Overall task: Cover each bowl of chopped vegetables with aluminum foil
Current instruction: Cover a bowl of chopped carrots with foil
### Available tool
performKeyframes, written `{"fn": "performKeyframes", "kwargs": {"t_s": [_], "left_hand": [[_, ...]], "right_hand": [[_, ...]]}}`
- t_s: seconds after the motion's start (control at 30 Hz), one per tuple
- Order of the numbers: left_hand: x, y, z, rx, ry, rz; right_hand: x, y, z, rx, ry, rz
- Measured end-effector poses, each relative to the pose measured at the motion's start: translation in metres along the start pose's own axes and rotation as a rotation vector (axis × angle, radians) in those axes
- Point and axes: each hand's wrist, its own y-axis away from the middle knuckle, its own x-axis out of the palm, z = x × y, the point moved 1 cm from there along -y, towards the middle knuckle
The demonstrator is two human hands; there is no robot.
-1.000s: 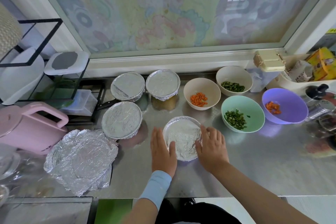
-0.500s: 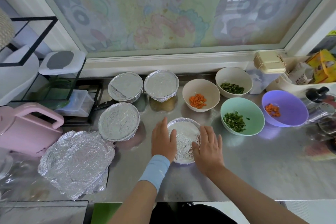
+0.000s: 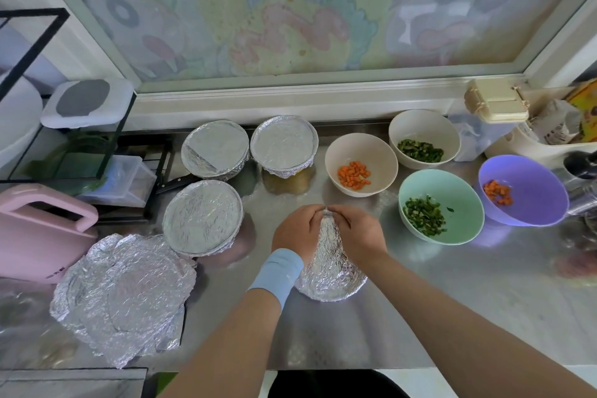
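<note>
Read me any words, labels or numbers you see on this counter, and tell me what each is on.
No text is legible.
Pink jug: dark mark near its base, too blurred.
Yellow box at far right: print too blurred, cut off by the frame.

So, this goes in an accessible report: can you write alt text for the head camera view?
A left hand and right hand pinch the far rim of a foil-wrapped bowl on a steel counter. Three covered bowls sit to the left beside spare foil sheets; four open bowls of chopped carrot and greens wait on the right.
</note>
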Motion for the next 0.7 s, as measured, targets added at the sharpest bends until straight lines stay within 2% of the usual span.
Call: {"fn": "performKeyframes", "kwargs": {"t_s": [0.17, 0.27, 0.37, 0.7], "left_hand": [[-0.002, 0.002, -0.003, -0.075, 0.024, -0.017], [-0.003, 0.001, -0.003, -0.092, 0.031, -0.028], [-0.002, 0.001, -0.004, -0.089, 0.021, -0.032], [0.000, 0.002, -0.004, -0.121, 0.062, -0.073]], "right_hand": [[0.003, -0.003, -0.003, 0.082, 0.032, -0.018], [0.004, -0.011, 0.003, 0.040, 0.089, 0.024], [0.005, -0.017, 0.003, 0.053, 0.040, 0.060], [0.005, -0.011, -0.002, 0.013, 0.053, 0.055]]}}
